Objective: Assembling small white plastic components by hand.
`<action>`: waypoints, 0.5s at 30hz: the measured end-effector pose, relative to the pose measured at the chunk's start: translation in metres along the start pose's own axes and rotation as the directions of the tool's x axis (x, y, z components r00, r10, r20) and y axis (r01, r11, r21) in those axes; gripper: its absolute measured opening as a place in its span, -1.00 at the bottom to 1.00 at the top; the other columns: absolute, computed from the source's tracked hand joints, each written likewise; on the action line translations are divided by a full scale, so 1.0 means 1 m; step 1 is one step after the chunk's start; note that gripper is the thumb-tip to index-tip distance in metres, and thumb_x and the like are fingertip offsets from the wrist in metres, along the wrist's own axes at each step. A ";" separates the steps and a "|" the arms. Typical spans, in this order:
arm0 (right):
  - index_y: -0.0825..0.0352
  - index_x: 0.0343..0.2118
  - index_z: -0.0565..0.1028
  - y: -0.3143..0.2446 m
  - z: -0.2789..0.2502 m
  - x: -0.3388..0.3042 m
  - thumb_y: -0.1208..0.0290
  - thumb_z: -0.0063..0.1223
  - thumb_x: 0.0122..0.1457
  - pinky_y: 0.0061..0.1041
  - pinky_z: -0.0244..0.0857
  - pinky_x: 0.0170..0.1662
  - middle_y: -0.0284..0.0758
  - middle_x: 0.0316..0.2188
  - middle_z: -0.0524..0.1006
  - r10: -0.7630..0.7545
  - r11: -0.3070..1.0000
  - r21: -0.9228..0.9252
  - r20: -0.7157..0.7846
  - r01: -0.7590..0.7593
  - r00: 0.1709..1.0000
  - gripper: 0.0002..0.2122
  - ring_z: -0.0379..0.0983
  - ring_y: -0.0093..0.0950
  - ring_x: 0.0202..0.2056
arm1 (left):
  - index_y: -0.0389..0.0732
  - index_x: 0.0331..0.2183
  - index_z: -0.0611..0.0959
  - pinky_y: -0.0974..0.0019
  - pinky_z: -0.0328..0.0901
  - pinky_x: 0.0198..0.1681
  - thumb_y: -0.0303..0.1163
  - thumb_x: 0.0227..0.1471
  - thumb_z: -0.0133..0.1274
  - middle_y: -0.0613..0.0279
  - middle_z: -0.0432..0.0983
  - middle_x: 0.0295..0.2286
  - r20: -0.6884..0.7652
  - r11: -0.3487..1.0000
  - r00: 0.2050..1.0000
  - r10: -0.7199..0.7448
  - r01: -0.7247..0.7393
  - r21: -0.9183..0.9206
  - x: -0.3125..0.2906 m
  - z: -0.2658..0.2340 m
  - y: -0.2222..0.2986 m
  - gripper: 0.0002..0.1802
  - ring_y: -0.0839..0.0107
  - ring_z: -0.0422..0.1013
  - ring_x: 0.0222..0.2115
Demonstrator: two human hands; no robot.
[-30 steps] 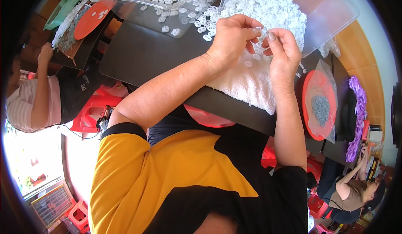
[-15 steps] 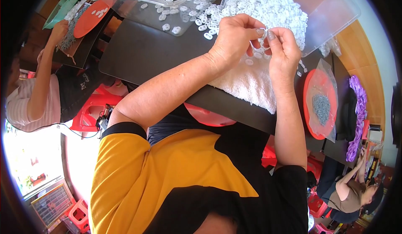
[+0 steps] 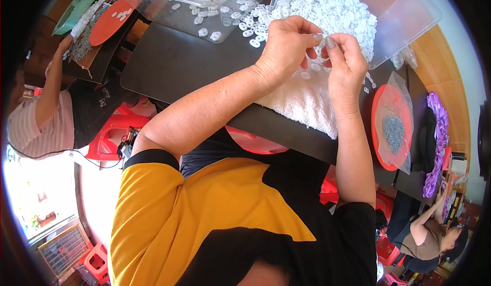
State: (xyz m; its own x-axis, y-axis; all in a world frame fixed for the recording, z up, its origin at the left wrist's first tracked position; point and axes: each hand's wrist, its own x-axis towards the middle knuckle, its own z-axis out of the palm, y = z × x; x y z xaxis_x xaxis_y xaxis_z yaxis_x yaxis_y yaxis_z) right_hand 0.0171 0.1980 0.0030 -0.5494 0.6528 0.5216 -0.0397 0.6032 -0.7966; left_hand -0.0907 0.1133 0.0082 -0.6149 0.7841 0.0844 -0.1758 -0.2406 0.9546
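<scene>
My left hand (image 3: pixel 291 43) and my right hand (image 3: pixel 348 61) meet over the near edge of a heap of small white oval plastic pieces (image 3: pixel 327 12), each with holes in it. Thumb and forefinger are pinched together on both hands. Whatever sits between the fingertips is too small and covered to make out. Below my hands a white towel (image 3: pixel 299 104) lies on the dark table (image 3: pixel 179 63), with a few loose white pieces on its upper part.
Behind the heap stands a clear plastic bin (image 3: pixel 409 17); another clear bin (image 3: pixel 169 10) with more pieces is left of it. At right, a red tray (image 3: pixel 377 127) bears a bag of thin grey metal parts (image 3: pixel 393 134). Co-workers sit left and far right.
My hands stay almost still, pinched at the same spot. At the left, the co-worker's hand has shifted slightly down and left by the grey parts.
</scene>
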 end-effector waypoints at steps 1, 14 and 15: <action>0.38 -0.34 0.46 0.000 0.000 0.000 0.55 0.03 0.20 -0.56 0.29 -0.42 -0.38 -0.55 0.49 0.001 1.000 0.000 0.000 -0.001 1.000 -0.97 0.39 -0.60 -0.50 | -0.41 -0.34 0.58 0.50 0.25 -0.66 -0.57 0.03 0.09 0.23 0.50 -0.56 -0.001 1.000 1.000 0.000 0.000 0.004 0.000 0.000 0.000 -0.89 0.57 0.39 -0.63; 0.40 -0.38 0.45 0.001 0.005 -0.005 0.42 0.00 0.23 -0.57 0.23 -0.49 -0.38 -0.62 0.45 0.153 0.987 0.052 0.023 -0.154 0.988 -0.86 0.36 -0.63 -0.56 | -0.41 -0.36 0.57 0.49 0.26 -0.68 -0.59 0.04 0.07 0.23 0.49 -0.56 -0.017 0.999 0.999 -0.040 0.041 0.024 -0.001 0.002 -0.007 -0.92 0.57 0.38 -0.64; 0.40 -0.39 0.45 0.000 0.005 -0.005 0.40 0.00 0.22 -0.58 0.22 -0.50 -0.38 -0.63 0.44 0.160 0.985 0.060 0.020 -0.161 0.987 -0.84 0.35 -0.63 -0.57 | -0.41 -0.36 0.57 0.49 0.26 -0.68 -0.59 0.04 0.07 0.23 0.49 -0.56 -0.017 0.999 0.999 -0.043 0.043 0.025 -0.001 0.001 -0.007 -0.92 0.57 0.38 -0.64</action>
State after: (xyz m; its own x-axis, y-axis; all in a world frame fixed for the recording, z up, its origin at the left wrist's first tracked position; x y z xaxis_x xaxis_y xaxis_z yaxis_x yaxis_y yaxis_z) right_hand 0.0152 0.1927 -0.0011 -0.5649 0.7316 0.3817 -0.0008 0.4621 -0.8868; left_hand -0.0876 0.1147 0.0014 -0.6200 0.7836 0.0385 -0.1826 -0.1919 0.9643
